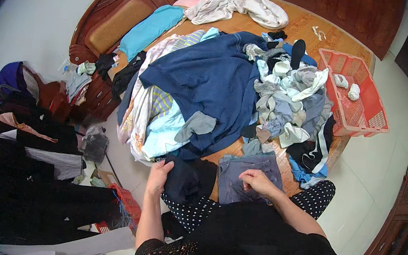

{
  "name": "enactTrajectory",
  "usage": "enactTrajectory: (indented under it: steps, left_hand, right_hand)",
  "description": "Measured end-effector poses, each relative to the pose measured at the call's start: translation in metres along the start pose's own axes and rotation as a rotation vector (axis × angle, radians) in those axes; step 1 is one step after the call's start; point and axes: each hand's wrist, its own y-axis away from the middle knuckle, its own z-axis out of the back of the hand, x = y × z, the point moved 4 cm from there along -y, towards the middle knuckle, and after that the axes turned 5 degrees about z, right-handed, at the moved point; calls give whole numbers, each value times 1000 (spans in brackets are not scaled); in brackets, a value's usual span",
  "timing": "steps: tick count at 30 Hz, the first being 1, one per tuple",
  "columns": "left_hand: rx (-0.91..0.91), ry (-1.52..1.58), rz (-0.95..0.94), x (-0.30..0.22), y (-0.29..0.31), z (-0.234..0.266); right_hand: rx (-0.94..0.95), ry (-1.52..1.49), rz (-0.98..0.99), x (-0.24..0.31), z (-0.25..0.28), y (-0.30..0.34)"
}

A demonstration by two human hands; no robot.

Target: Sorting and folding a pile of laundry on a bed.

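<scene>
My left hand is closed on the edge of a black piece of clothing, which lies over my left thigh at the bed's near edge. To the right of it, a folded dark grey garment lies in front of me. My right hand is over this grey garment with its fingers curled in; whether they pinch anything is hidden. Just beyond both hands spreads a big navy blue garment, with a small grey piece of cloth on it.
A heap of socks and small clothes lies right of the navy garment. Beside it, a red plastic basket holds two white rolled items. A turquoise pillow rests by the wooden headboard. Clothes hang on a rack at left.
</scene>
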Motion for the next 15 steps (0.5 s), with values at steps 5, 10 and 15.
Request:
enactTrajectory:
  steps: [5,10,15]
  left_hand:
    - [-332,-644,72,79,-25,65]
    - [-264,-237,66,19,26,58]
    - [-282,13,-258,-89,103,30]
  right_hand:
    - [16,58,-52,5,-1,7]
    - [-49,119,-23,-12,14,-2]
    - [-137,920,531,39,-2,-26]
